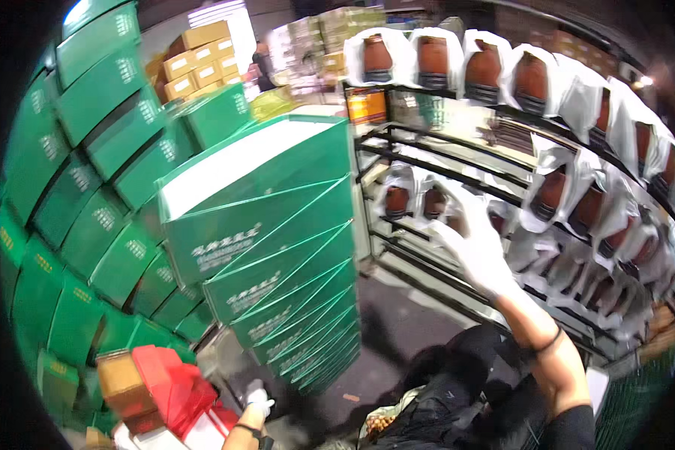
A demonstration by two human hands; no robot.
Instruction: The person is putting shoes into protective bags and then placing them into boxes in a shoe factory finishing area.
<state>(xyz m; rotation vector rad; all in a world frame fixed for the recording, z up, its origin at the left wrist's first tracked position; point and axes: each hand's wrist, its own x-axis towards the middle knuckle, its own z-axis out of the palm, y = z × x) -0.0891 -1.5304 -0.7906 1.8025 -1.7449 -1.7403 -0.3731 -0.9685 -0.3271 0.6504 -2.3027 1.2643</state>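
My right hand [469, 244], in a white glove, is raised toward the black rack [457, 157] on the right. Its thumb and fingers are spread and nothing shows between them. Behind the fingers, on the rack's lower row, stand brown rounded things with dark lower ends, each in a white wrapping [397, 196]; their kind is unclear. Low on the left hangs my left hand [257, 397], also white-gloved. It is small and smeared, so its fingers do not read. A tall stack of green boxes [262, 217] rises between my hands, its top box showing white inside.
More green boxes [105, 187] are piled high along the left. Beside my left forearm lie a red cloth-like thing [174, 386] and a brown carton [127, 382]. Cartons [202, 64] are stacked at the back, near a person in dark clothes [262, 66]. More wrapped brown things [481, 66] line the rack's top.
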